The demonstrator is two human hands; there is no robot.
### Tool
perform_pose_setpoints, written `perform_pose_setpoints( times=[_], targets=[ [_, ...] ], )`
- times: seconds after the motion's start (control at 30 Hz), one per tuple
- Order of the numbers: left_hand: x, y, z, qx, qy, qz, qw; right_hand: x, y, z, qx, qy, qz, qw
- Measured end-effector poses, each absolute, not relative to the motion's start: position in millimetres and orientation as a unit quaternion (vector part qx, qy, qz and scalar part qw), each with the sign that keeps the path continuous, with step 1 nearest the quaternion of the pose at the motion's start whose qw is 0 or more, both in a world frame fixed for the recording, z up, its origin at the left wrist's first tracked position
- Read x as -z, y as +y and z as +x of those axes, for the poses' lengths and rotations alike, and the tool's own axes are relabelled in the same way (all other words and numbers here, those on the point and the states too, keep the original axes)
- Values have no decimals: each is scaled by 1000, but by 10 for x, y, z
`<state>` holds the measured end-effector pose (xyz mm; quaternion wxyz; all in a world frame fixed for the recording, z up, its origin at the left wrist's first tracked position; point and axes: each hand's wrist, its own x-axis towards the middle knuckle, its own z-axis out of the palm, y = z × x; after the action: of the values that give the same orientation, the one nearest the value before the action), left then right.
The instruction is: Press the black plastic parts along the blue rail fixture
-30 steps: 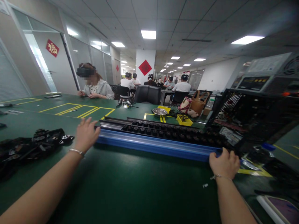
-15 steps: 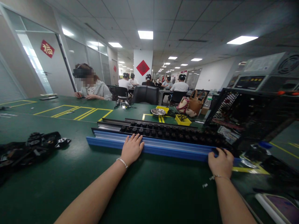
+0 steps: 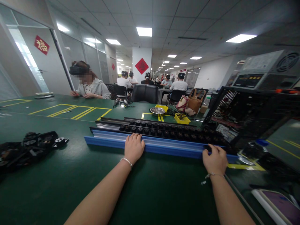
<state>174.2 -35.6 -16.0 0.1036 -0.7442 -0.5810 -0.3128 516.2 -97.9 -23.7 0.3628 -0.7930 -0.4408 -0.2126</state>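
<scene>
A long blue rail (image 3: 172,149) with a shiny metal channel lies across the green table in front of me. My left hand (image 3: 134,149) rests on its middle, fingers close together and bent over the upper edge. Toward the rail's right end is my right hand (image 3: 215,159), with fingers and thumb curled around a small black part (image 3: 207,147) at the channel. The part's exact kind is mostly hidden by the fingers. Just behind the blue rail run dark rails (image 3: 107,125) with rows of small black round parts (image 3: 159,132) between them.
A pile of black parts (image 3: 29,148) lies at left. An open black computer case (image 3: 255,115) stands at right, near a clear plastic container (image 3: 250,152) and a phone (image 3: 278,203). Farther back are a metal bowl (image 3: 157,111), a yellow tray (image 3: 182,119) and a seated co-worker (image 3: 93,87).
My right hand has moved slightly left along the blue rail. My left hand stays at the rail's middle, its fingers now closer together. The view has shifted slightly.
</scene>
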Motion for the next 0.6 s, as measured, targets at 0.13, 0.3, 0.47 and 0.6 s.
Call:
perform_pose_setpoints(
  times=[0.13,0.3,0.47,0.6],
  targets=[
    [167,-393,1705,309,-572,-755,89,226,-980,5135,210,-445,-793,359],
    [150,-413,1687,291,-575,-760,88,230,-977,5100,214,-457,-787,355],
    [151,-407,1695,289,-579,-756,100,245,-957,5071,226,-453,-780,368],
    [149,-415,1698,282,-582,-756,103,226,-951,5032,210,-451,-795,347]
  ],
)
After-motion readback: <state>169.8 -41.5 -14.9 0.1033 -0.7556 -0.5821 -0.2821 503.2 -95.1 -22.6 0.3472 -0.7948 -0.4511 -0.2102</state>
